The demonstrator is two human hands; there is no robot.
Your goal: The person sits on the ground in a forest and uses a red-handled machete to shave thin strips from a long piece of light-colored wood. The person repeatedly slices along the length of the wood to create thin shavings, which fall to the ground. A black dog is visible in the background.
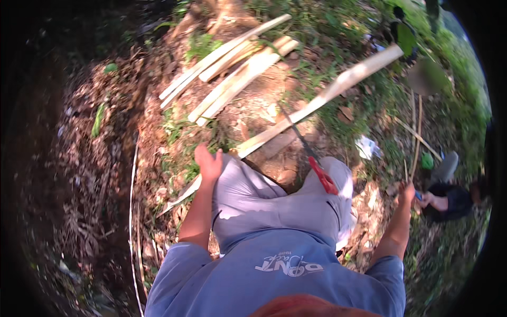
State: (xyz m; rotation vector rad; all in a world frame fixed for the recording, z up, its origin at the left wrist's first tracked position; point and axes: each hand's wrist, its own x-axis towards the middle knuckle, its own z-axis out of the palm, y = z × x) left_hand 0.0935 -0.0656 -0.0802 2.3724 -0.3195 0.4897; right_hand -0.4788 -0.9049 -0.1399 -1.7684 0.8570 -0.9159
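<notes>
My left hand [209, 165] rests on my left knee, thumb apart from the fingers, holding nothing. Out to the right, my right hand [406, 193] is closed around the lower end of a thin stick [416, 138]. Beside it is another person's hand [437, 202], with a small blue object [419, 196] at its fingers. Across my right thigh lies a hand saw with a red handle [323, 177]; its dark blade [297, 130] points away from me and crosses a long pale split pole [338, 87]. The pole runs from between my knees to the far right.
Several pale split wood pieces [240, 79] lie on the ground ahead. A crumpled white wrapper [368, 147] is right of my knee. The other person's grey shoe [446, 167] stands at the right. A long thin pale strip [132, 211] runs along the leaf litter on my left.
</notes>
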